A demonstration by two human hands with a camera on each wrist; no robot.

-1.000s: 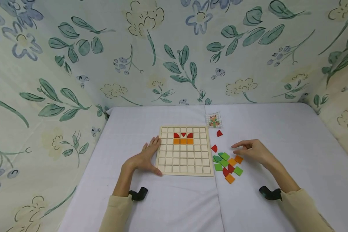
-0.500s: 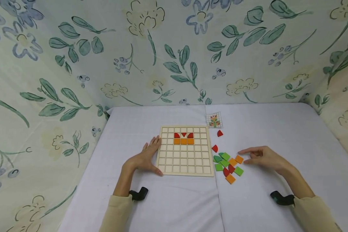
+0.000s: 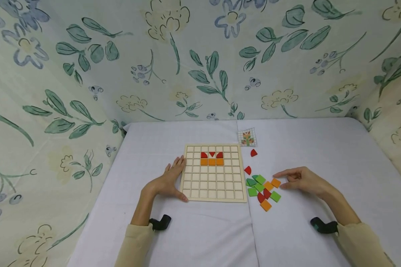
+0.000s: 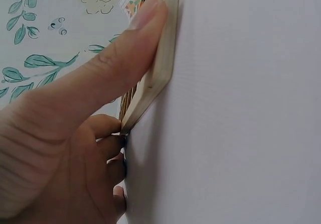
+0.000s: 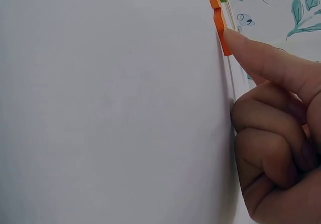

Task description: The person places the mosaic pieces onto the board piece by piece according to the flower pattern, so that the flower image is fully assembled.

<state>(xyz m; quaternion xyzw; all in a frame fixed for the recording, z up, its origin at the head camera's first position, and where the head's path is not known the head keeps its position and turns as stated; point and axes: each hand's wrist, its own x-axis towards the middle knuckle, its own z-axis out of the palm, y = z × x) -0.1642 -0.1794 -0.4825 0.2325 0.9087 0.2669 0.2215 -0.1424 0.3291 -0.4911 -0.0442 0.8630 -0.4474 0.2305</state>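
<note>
A light wooden grid board lies on the table, with three red pieces and three orange squares set in its upper cells. My left hand rests spread at its left side, fingertips against the edge and thumb at the near corner. To the board's right, thumb and index finger of my right hand pinch an orange square tile at the pile's right edge. In the right wrist view the thumb touches the orange tile, while the other fingers curl toward the palm. The index finger is mostly hidden there.
Green squares, dark green pieces, orange squares and red quarter-rounds lie loosely beside the board. Two red quarter-rounds lie farther up. A small pattern card lies beyond the board's far right corner. A floral cloth hangs behind the table.
My right hand has moved right and nearer, from above the pile to the orange tile at its right edge, then stayed there. My left hand and the board have kept still.
</note>
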